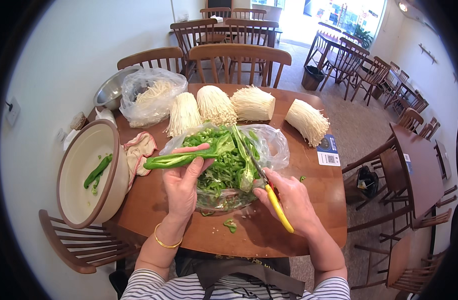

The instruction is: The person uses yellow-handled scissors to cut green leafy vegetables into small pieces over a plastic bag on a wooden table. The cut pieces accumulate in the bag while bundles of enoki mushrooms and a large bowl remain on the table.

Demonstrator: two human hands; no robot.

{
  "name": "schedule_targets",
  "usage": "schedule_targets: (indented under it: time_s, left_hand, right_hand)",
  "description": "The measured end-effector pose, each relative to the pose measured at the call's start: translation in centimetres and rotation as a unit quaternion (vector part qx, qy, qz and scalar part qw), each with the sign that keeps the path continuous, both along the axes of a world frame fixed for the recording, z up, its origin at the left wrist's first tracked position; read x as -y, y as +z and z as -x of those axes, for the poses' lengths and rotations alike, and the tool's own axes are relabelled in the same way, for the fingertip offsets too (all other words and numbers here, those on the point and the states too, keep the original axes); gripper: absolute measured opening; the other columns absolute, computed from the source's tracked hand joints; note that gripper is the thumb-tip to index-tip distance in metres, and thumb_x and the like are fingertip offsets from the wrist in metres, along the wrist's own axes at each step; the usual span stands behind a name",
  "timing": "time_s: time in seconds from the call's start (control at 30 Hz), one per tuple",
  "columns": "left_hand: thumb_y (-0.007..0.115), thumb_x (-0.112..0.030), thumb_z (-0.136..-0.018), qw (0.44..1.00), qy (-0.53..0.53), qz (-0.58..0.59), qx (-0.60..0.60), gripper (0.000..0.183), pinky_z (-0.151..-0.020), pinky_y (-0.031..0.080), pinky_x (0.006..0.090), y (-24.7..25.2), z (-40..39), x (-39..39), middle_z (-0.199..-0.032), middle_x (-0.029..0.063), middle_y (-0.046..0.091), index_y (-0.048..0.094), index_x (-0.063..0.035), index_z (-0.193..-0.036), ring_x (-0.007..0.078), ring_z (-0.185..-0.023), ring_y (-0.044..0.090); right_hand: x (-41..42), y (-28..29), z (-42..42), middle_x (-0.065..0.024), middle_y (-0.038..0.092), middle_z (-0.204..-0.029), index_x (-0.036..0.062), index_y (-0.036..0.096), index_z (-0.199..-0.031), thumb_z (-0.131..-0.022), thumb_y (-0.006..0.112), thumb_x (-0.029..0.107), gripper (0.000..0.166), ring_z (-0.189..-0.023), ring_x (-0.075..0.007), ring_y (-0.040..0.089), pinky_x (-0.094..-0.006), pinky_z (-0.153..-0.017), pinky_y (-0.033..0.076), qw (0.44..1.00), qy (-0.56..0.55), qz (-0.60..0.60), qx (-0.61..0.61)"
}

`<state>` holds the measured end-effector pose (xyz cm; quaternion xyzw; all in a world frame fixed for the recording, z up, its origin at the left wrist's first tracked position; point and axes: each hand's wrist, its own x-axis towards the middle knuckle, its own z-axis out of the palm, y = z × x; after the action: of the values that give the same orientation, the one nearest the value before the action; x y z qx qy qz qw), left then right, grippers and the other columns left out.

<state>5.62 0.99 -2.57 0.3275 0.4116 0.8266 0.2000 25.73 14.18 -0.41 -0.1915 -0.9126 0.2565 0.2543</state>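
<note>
My left hand (184, 183) holds a slit-open green pepper (180, 159) over a clear plastic bag (268, 137) heaped with cut green pepper pieces (223, 174). In my right hand (291, 197) are scissors with yellow handles (277, 206), their blades pointing up and left. Another opened green pepper piece, with its pale seed core (247, 176), lies against the blades; whether my right fingers also pinch it cannot be told. Bundles of enoki mushrooms (216, 105) lie behind the bag, with one more bundle (307, 120) further right. A pepper scrap (230, 225) rests near the table's front edge.
On the left, a big beige basin (77, 176) holds a green pepper (97, 171). Beside it lies a red-edged cloth (139, 150). A bag of enoki (150, 97) and a steel bowl (114, 88) stand at the back left. Wooden chairs (240, 54) surround the table (319, 210).
</note>
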Motion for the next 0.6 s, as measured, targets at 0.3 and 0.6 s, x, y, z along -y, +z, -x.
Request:
schedule_targets:
  time_s: [0.3, 0.6]
  left_hand:
    - [0.06, 0.0, -0.1, 1.0, -0.025, 0.015, -0.009, 0.02, -0.099, 0.058, 0.0391, -0.2, -1.0, -0.1, -0.128, 0.0197, 0.064, 0.057, -0.0011, -0.119, 0.0238, -0.116, 0.065]
    - [0.059, -0.001, -0.101, 0.999, -0.032, 0.014, 0.01, 0.019, -0.098, 0.058, 0.039, -0.3, -0.8, -0.3, -0.127, 0.0194, 0.065, 0.057, 0.0006, -0.119, 0.023, -0.113, 0.066]
  right_hand:
    - [0.6, -0.7, 0.2, -0.0192, 0.069, -0.083, -0.0022, 0.057, -0.126, -0.091, 0.073, 0.032, 0.051, -0.078, -0.0372, 0.064, -0.0446, -0.074, 0.041, 1.0, 0.01, -0.009, -0.005]
    - [0.5, -1.2, 0.3, -0.0174, 0.069, -0.074, -0.0012, 0.06, -0.121, -0.091, 0.074, 0.033, 0.047, -0.067, -0.0376, 0.066, -0.0449, -0.065, 0.044, 1.0, 0.018, 0.008, -0.016]
